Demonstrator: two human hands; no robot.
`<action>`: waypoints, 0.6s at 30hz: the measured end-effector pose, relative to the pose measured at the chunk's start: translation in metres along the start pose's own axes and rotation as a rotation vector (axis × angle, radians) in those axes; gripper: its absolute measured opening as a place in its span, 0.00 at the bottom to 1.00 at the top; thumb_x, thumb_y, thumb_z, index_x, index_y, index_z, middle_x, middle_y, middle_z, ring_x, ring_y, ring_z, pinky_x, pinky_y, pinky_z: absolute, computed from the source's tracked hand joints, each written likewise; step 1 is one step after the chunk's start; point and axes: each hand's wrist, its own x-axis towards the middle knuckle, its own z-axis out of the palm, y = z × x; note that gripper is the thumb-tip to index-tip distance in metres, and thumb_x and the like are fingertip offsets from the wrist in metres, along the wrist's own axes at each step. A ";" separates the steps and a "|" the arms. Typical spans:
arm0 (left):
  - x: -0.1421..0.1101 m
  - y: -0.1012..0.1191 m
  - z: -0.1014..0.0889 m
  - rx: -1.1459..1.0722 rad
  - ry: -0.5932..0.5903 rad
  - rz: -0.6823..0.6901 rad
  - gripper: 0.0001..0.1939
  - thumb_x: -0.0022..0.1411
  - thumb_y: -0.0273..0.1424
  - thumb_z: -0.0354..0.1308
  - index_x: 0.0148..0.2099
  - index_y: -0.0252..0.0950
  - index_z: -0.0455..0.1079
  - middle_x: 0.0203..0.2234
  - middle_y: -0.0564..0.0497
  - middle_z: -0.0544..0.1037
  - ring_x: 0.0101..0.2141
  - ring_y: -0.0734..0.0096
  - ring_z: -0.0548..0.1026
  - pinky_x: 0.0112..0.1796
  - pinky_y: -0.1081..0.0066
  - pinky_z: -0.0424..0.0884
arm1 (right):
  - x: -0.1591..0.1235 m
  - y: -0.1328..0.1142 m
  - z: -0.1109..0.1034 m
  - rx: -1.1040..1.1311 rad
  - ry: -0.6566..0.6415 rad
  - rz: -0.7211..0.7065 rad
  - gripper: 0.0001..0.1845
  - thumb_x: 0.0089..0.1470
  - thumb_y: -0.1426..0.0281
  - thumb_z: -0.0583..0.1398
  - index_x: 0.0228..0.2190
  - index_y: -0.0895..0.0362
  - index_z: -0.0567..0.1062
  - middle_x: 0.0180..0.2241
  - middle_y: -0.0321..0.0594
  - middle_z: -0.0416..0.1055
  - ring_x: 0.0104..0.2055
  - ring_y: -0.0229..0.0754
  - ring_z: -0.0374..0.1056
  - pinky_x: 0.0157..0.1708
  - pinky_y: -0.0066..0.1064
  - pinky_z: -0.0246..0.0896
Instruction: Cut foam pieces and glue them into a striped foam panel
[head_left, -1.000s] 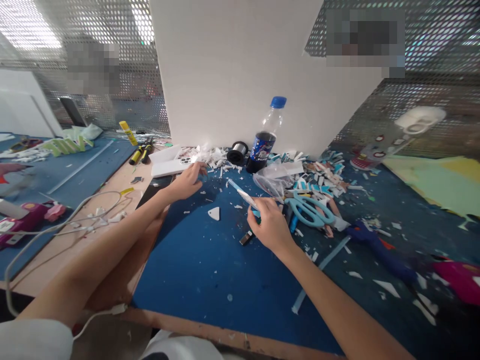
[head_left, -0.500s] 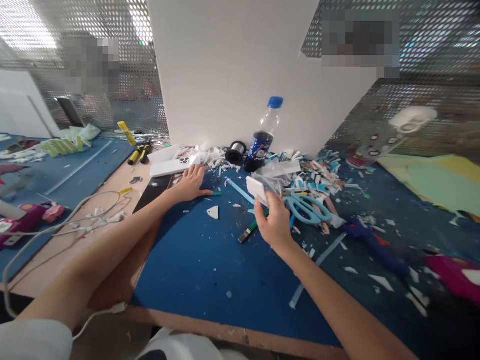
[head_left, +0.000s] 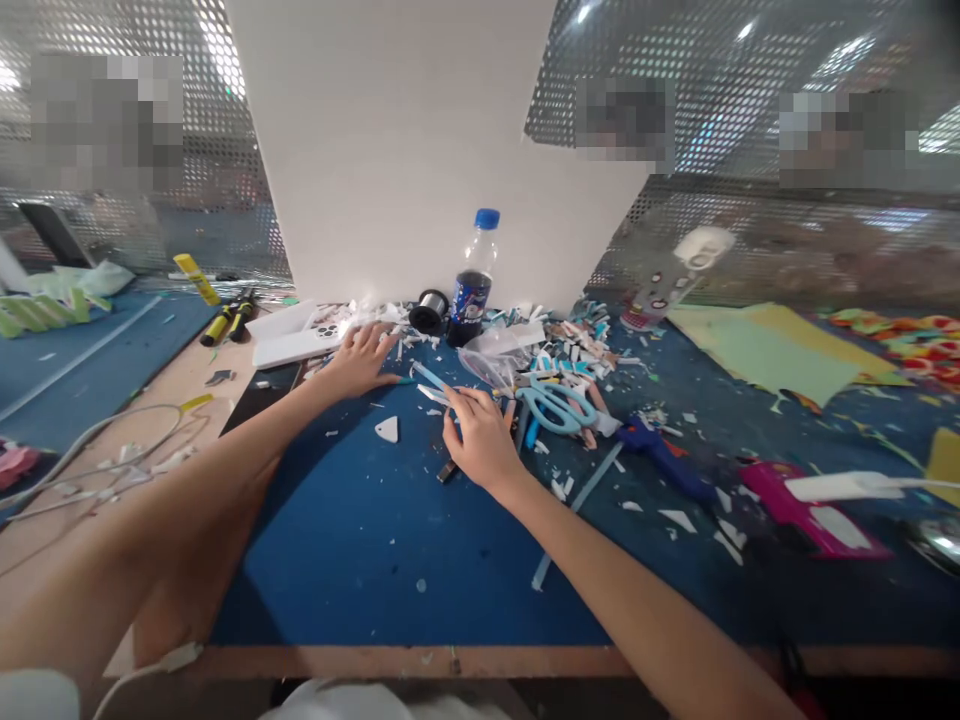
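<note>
Item: right hand (head_left: 480,430). Fingers closed in a pinch on a thin white piece (head_left: 433,395), whose near part they cover. Piece held over the middle of the desk (head_left: 352,570), beside a pale blue strip (head_left: 427,374); contact between the two cannot be told.

Item: left hand (head_left: 362,360). Fingers spread wide, nothing seen in their hold; near the right end of a white slab (head_left: 289,348). Thumb tip at a small teal bit (head_left: 406,380).

Item: loose triangular piece (head_left: 387,430), holed, lying flat between the hands and nearer the desk's front edge.

Item: dark tool end (head_left: 448,471), partly hidden below the right hand.

Item: light blue scissors (head_left: 559,406), right of that hand, among scraps (head_left: 581,350).

Handling note, as judged: the pinch is best kept light, since thin stock may dent; the piece's edges want clearance from strip and scraps; the spread left hand seems well placed to steady the work.
</note>
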 end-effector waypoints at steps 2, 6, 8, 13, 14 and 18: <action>0.013 0.001 -0.001 0.027 0.030 -0.010 0.26 0.62 0.37 0.53 0.60 0.35 0.54 0.60 0.34 0.55 0.60 0.41 0.52 0.57 0.45 0.46 | -0.001 0.002 -0.001 -0.036 -0.013 0.025 0.24 0.60 0.72 0.46 0.56 0.61 0.64 0.48 0.49 0.71 0.55 0.51 0.60 0.52 0.49 0.58; 0.033 0.012 -0.010 0.048 0.070 -0.016 0.20 0.64 0.31 0.49 0.56 0.30 0.57 0.55 0.30 0.62 0.56 0.41 0.58 0.51 0.47 0.56 | -0.004 0.003 0.000 -0.099 -0.055 0.066 0.24 0.60 0.72 0.45 0.56 0.62 0.64 0.53 0.50 0.68 0.55 0.54 0.59 0.52 0.52 0.56; 0.038 0.026 -0.017 0.038 0.064 0.040 0.19 0.65 0.32 0.48 0.55 0.28 0.58 0.50 0.32 0.66 0.53 0.44 0.62 0.48 0.52 0.61 | -0.004 0.003 0.002 -0.123 -0.085 0.079 0.25 0.59 0.72 0.46 0.56 0.63 0.64 0.54 0.51 0.66 0.55 0.56 0.59 0.51 0.54 0.57; 0.058 0.065 -0.026 -0.018 -0.013 0.360 0.22 0.65 0.32 0.50 0.60 0.36 0.55 0.57 0.42 0.63 0.57 0.57 0.59 0.54 0.62 0.56 | -0.004 0.000 0.003 -0.167 -0.129 0.108 0.25 0.58 0.72 0.47 0.56 0.66 0.64 0.57 0.54 0.62 0.57 0.58 0.56 0.52 0.55 0.54; 0.064 0.071 -0.026 -0.030 -0.029 0.408 0.21 0.65 0.29 0.48 0.60 0.37 0.55 0.57 0.44 0.63 0.58 0.60 0.59 0.55 0.63 0.55 | -0.004 0.000 0.002 -0.171 -0.139 0.111 0.25 0.58 0.73 0.47 0.56 0.65 0.64 0.57 0.54 0.62 0.57 0.58 0.56 0.53 0.55 0.54; 0.092 0.088 -0.026 -0.060 -0.077 0.450 0.16 0.65 0.23 0.45 0.53 0.35 0.65 0.45 0.44 0.74 0.50 0.64 0.68 0.50 0.66 0.61 | -0.004 0.002 -0.002 -0.179 -0.175 0.126 0.25 0.60 0.73 0.45 0.56 0.66 0.63 0.57 0.54 0.62 0.57 0.57 0.57 0.53 0.55 0.52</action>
